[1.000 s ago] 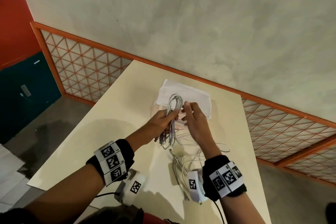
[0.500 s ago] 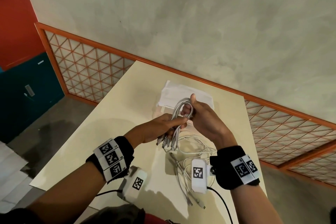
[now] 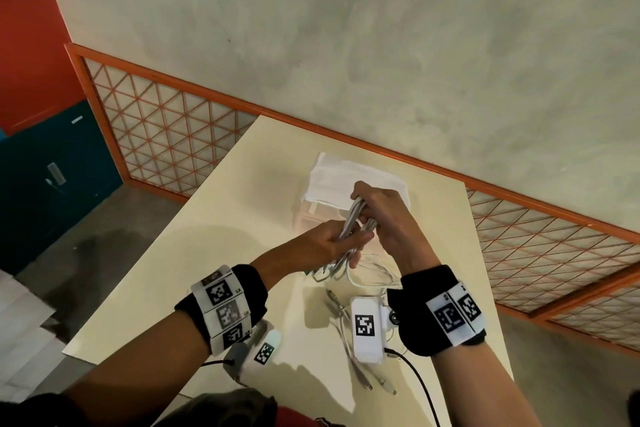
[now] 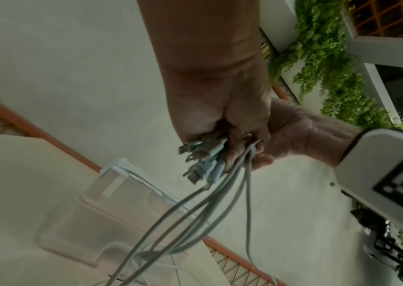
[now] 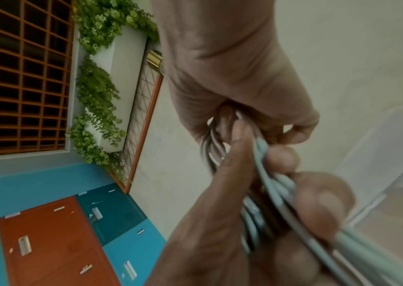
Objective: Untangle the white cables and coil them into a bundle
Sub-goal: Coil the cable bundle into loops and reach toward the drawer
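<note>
White cables (image 3: 349, 218) are bunched up in the air above the bench (image 3: 214, 253), held by both hands at once. The left hand (image 3: 329, 244) has its fingers curled tight around the lower part of the bunch. In the left wrist view you can see the metal plug ends (image 4: 195, 160) sticking out together from under that fist, and loose grey-white strands (image 4: 210, 216) hang down from them toward the bench. The right hand (image 3: 381, 215) sits at about 2 o'clock from the left hand, touching it, and its fingers are curled around the top of the same bunch. In the right wrist view the thumb (image 5: 234, 154) presses the strands against the fingertips (image 5: 281, 156), and a few loops (image 5: 211, 151) poke out past the fist.

More of the white cable is not lifted yet. It lies in a loose pile on the bench (image 3: 367, 274) just under the hands, and two plug ends (image 3: 377, 385) trail off toward 6 o'clock, near the person's body.

Behind the hands, at 12 o'clock, a folded white cloth (image 3: 339, 180) lies on top of a see-through plastic box (image 4: 112, 216). The box rests on the bench close to its far edge.

Each wrist wears a black band (image 3: 436, 308) with black and white square markers, and a small white camera block (image 3: 367, 329) hangs under the right wrist
</note>
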`<action>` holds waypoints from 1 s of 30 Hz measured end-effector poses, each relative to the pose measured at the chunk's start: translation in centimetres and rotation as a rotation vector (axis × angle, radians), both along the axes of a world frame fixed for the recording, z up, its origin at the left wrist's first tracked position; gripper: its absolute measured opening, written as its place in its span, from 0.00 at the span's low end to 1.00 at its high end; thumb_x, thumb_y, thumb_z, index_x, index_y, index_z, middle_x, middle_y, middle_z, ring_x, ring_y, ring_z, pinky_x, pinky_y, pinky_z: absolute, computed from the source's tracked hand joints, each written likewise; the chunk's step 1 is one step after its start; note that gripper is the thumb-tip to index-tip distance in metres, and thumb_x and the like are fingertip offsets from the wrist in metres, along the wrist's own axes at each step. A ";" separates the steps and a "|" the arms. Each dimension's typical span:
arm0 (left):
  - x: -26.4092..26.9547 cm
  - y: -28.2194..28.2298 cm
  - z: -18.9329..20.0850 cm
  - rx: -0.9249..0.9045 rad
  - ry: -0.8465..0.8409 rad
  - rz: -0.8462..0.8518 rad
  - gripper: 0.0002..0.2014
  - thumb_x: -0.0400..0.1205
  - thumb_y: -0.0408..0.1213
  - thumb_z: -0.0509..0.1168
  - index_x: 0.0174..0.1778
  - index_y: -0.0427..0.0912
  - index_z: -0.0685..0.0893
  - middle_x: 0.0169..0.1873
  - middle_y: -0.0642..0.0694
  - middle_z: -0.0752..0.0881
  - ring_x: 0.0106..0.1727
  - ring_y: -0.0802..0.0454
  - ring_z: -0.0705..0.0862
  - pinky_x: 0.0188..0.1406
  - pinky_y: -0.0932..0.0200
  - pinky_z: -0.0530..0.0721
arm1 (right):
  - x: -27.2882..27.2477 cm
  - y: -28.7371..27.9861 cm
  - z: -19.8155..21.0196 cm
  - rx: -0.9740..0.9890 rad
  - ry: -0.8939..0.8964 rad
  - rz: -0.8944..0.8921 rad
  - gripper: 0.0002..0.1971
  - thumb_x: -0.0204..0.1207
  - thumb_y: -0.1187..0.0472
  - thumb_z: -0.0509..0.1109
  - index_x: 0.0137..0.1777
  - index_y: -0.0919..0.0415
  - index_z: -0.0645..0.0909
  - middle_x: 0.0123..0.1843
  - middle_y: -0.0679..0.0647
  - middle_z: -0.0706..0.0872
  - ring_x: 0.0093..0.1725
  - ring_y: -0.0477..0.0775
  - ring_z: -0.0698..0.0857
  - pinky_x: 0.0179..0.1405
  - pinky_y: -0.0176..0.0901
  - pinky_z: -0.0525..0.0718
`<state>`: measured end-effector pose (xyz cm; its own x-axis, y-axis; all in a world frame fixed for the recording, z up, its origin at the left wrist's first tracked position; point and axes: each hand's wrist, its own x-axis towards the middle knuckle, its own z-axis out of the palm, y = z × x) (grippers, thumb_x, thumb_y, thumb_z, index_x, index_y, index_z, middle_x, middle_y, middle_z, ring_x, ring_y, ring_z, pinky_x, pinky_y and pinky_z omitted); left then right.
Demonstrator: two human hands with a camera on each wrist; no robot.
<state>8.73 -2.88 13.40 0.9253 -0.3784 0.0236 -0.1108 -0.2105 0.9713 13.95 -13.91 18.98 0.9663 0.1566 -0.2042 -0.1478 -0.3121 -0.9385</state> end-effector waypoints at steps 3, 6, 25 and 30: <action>-0.1 0.0 -0.5 0.046 -0.045 -0.003 0.21 0.86 0.47 0.56 0.33 0.38 0.79 0.27 0.51 0.80 0.29 0.59 0.76 0.37 0.68 0.74 | -0.3 0.5 0.0 -0.117 -0.126 -0.031 0.09 0.63 0.68 0.64 0.26 0.63 0.66 0.26 0.57 0.61 0.30 0.56 0.60 0.27 0.43 0.58; -0.1 0.2 -0.9 0.020 -0.039 -0.002 0.21 0.86 0.47 0.55 0.31 0.40 0.77 0.25 0.52 0.78 0.27 0.59 0.75 0.35 0.67 0.74 | -0.2 0.7 -0.2 -0.155 -0.168 -0.008 0.10 0.64 0.66 0.66 0.27 0.63 0.67 0.27 0.59 0.62 0.32 0.57 0.61 0.29 0.44 0.59; 3.0 2.6 -0.1 -0.530 0.064 0.560 0.19 0.88 0.46 0.49 0.34 0.42 0.71 0.20 0.48 0.84 0.13 0.50 0.76 0.11 0.66 0.72 | -2.8 0.0 -4.6 -0.240 -0.281 0.511 0.27 0.85 0.42 0.47 0.46 0.62 0.78 0.30 0.52 0.75 0.28 0.42 0.72 0.38 0.38 0.73; 3.5 2.2 0.1 -0.591 0.090 0.633 0.20 0.88 0.48 0.50 0.32 0.44 0.70 0.17 0.51 0.77 0.20 0.52 0.74 0.24 0.60 0.74 | -4.3 0.8 -4.8 -0.152 -0.176 0.646 0.24 0.86 0.45 0.45 0.48 0.65 0.73 0.24 0.57 0.80 0.22 0.52 0.79 0.34 0.42 0.79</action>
